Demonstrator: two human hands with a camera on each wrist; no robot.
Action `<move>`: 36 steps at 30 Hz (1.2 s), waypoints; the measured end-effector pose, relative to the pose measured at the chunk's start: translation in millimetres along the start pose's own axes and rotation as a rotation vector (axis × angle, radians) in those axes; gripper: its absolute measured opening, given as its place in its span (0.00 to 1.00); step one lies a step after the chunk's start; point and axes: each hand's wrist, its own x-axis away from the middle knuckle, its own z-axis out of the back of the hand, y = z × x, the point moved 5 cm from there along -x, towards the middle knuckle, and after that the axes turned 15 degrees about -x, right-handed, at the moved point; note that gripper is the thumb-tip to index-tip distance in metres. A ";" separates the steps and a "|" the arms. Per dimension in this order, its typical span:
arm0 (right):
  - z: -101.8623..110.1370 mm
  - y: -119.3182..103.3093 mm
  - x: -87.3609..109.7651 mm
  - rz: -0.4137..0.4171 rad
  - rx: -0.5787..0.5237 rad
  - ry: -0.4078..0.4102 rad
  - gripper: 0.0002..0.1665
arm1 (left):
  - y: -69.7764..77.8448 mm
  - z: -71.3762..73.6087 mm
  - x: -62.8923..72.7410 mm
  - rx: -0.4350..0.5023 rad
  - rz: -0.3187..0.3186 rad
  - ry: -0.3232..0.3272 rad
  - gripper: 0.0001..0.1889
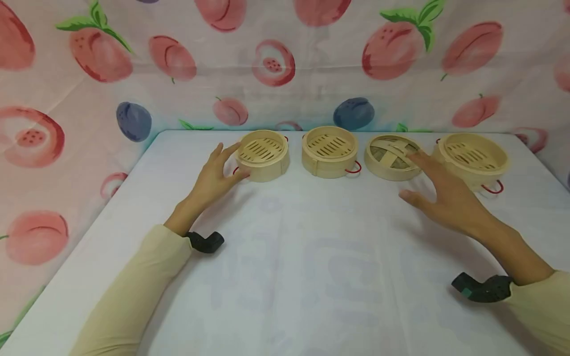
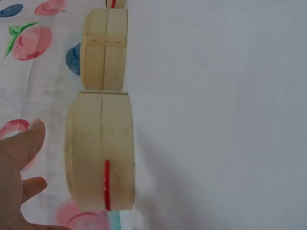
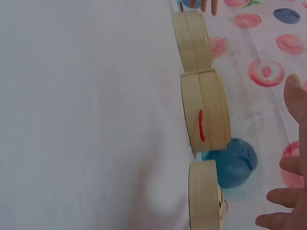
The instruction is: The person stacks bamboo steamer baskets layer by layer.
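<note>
My left hand (image 1: 213, 178) is spread with its fingers loosely parted beside the leftmost bamboo steamer basket (image 1: 263, 168). In the left wrist view a gap shows between that hand (image 2: 17, 167) and the basket's wall (image 2: 86, 148), which carries a red loop handle (image 2: 107, 184). My right hand (image 1: 454, 198) hangs above the table in front of the round bamboo lid (image 1: 393, 170), thumb and fingers apart. Nothing is in its grasp. The right wrist view shows this hand (image 3: 295, 187) apart from the lid (image 3: 204, 196). Behind the right hand stands the rightmost steamer basket (image 1: 474, 170), partly covered.
Another slatted steamer basket (image 1: 329, 165) with red loops stands between the leftmost one and the lid. All are in a row along the far edge of the white table (image 1: 311, 277). A fruit-printed cloth (image 1: 311, 59) hangs behind. Black curved pieces (image 1: 207, 242) sit at both wrists.
</note>
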 end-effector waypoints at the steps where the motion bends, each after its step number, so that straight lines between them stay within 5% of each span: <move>1: -2.3 -1.8 -0.7 0.007 -0.013 0.004 0.47 | 0.5 -2.9 -0.9 0.019 0.004 0.006 0.38; 11: -28.3 -18.2 -7.8 0.020 -0.060 -0.019 0.45 | 6.4 -27.6 -3.6 0.127 0.038 0.022 0.35; 23: -47.6 -38.4 -24.3 0.154 -0.224 -0.020 0.41 | 11.9 -33.9 -8.3 0.206 0.109 0.154 0.25; 36: -64.7 -50.6 -48.1 0.132 -0.318 -0.027 0.41 | 7.9 -28.9 -6.0 0.259 0.217 0.226 0.20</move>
